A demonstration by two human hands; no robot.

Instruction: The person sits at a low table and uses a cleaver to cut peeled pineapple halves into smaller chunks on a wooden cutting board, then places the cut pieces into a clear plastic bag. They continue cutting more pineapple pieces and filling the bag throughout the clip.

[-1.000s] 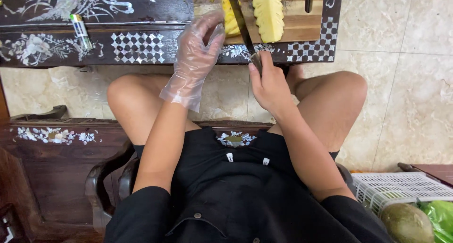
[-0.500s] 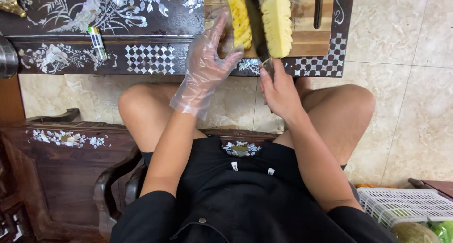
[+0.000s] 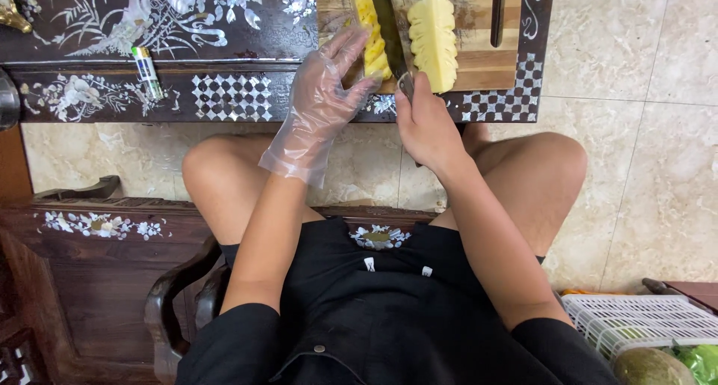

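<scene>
A peeled pineapple lies split in two on a wooden cutting board: a narrow piece on the left and a wider half on the right. My right hand grips the handle of a dark-bladed knife whose blade lies between the two pieces. My left hand, in a clear plastic glove, has its fingers spread, with the fingertips resting against the narrow piece.
The board sits on a dark inlaid table with a small green-capped tube on it. My bare knees are under its edge. A white plastic basket and green produce stand at lower right, a carved wooden chair at left.
The view has shifted, so the board and both hands sit lower in the frame. My gloved hand stays against the narrow pineapple piece and the knife stays between the pieces.
</scene>
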